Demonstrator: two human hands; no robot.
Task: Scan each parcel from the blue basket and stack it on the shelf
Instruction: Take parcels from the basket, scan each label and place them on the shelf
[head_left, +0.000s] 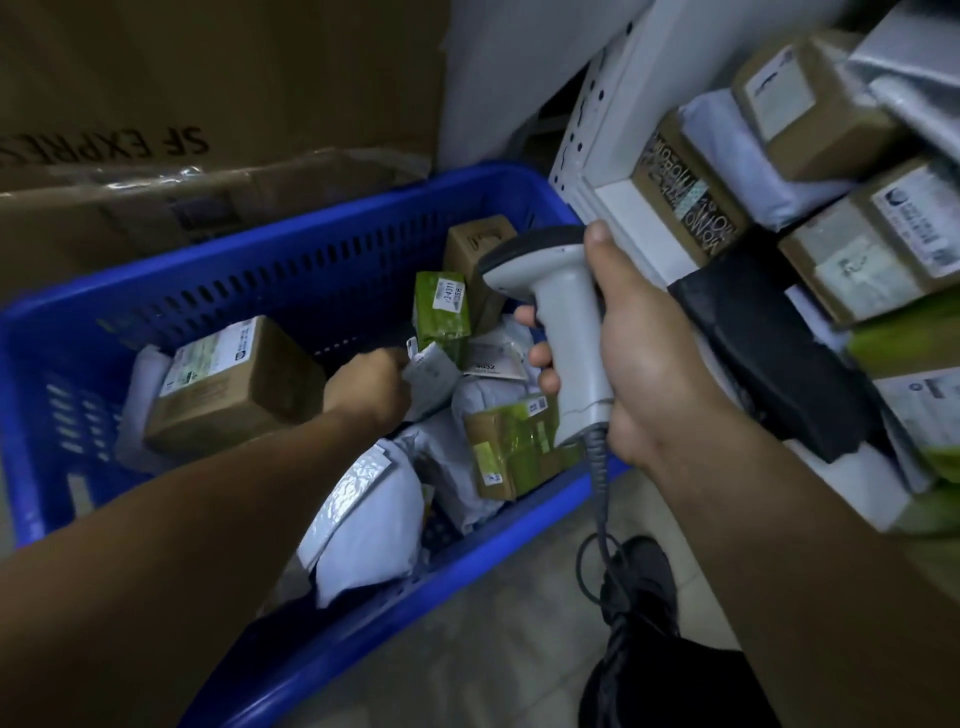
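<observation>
The blue basket (291, 249) stands on the floor at centre left and holds several parcels. My left hand (371, 387) reaches into it and grips a small white bag parcel (434, 376) by its edge. A brown box with a white label (228, 382) lies to the left of that hand. A green-taped box (441, 306) stands upright behind it. Another green-taped box (511, 449) lies near the basket's right rim. My right hand (644, 353) grips the grey barcode scanner (561, 332) above the basket's right side. The white shelf (639, 208) at right carries stacked parcels.
Large flattened cardboard boxes (208, 104) lean against the wall behind the basket. A black parcel (769, 353) and brown boxes (872, 244) fill the shelf. The scanner's coiled cable (600, 499) hangs down to the tiled floor, beside my dark shoe (644, 582).
</observation>
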